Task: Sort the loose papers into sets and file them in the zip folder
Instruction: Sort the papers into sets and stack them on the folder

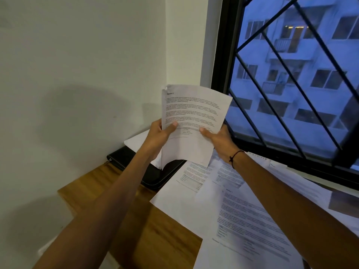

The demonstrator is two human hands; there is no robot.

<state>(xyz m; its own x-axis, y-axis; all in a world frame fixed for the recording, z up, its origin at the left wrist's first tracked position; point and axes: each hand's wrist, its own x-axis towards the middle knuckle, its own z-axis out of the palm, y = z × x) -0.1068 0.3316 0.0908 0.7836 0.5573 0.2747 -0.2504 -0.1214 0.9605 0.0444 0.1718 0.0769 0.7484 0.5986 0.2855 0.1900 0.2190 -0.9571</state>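
- Held set of printed sheets (191,121): being gripped upright in mid-air above the far end of the desk, long axis running up and down and leaning slightly right; text facing the wearer; top-left corner looking crumpled or stapled, which of the two cannot be told.
- Left hand (158,135): closing on the left edge of the held set, thumb pressing on the front face, remaining fingers hidden behind the paper.
- Right hand (217,138): pinching the lower right of the same set, thumb on the front; a dark cord bracelet (236,155) sitting on its wrist.
- Black zip folder (155,173): lying flat on the wooden desk (108,187), directly below and slightly left of the held set, zip pull showing at its left corner; whether zipped or unzipped cannot be told. A white sheet (136,140) resting on its far end.
- Loose papers (229,200): overlapping in a spread to the right of the folder, under the right forearm, reaching toward the barred window (291,84).
- Key relation, as judged: the folder sitting nearer the left hand; filing would call for lowering the set down and leftward.
- Progress, as judged: sorting appearing partway, with many sheets still unsorted.
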